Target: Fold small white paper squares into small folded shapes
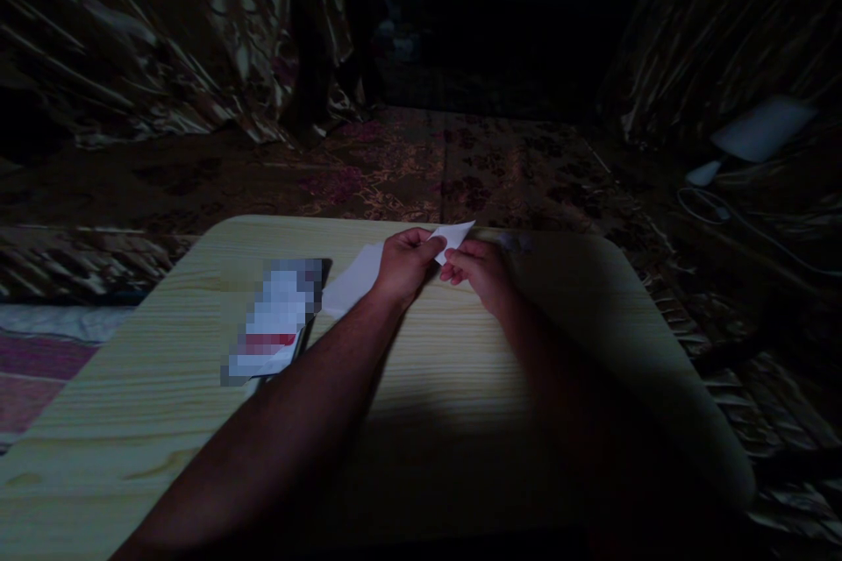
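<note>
Between my two hands, above the far part of the wooden table (pixel 453 359), is a small folded piece of white paper (pixel 455 237) with a pointed corner toward the upper right. My left hand (pixel 408 263) pinches its left side, thumb on top. On its lower right edge, my right hand (pixel 479 270) has thumb and fingers closed. A flat sheet of white paper (pixel 355 280) lies on the table just left of my left hand, partly covered by it. Dim light hides the finer folds.
Left of my left forearm lies a flat object (pixel 276 316), blurred out, whitish with a red band. Faint small pale bits (pixel 517 241) lie near the far table edge. Beyond are a patterned couch cover (pixel 395 162), shiny curtains (pixel 217 26) and a white lamp-like object (pixel 763 130) with a cord.
</note>
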`<state>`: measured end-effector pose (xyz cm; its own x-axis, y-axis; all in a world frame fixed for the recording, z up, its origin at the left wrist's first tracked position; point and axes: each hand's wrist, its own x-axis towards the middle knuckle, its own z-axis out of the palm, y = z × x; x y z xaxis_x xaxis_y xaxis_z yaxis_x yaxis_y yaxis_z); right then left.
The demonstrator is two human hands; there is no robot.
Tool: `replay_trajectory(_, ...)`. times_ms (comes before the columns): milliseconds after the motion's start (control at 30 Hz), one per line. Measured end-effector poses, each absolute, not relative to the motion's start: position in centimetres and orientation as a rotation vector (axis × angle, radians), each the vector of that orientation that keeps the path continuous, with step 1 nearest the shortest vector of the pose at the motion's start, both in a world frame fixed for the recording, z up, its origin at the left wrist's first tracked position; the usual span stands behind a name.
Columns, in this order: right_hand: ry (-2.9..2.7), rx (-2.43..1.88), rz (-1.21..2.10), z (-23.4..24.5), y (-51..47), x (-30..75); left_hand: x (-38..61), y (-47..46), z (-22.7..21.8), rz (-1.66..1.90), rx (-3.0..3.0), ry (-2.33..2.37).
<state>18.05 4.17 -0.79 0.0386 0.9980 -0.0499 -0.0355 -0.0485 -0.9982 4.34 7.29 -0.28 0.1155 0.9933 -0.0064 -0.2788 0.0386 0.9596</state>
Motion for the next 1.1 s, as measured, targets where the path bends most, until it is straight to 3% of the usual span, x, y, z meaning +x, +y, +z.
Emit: replay_trajectory(1100, -0.869, -1.081, 1.162, -1.1, 4.33, 18.69, 4.44, 7.13, -0.37, 1.189, 1.125, 0.955)
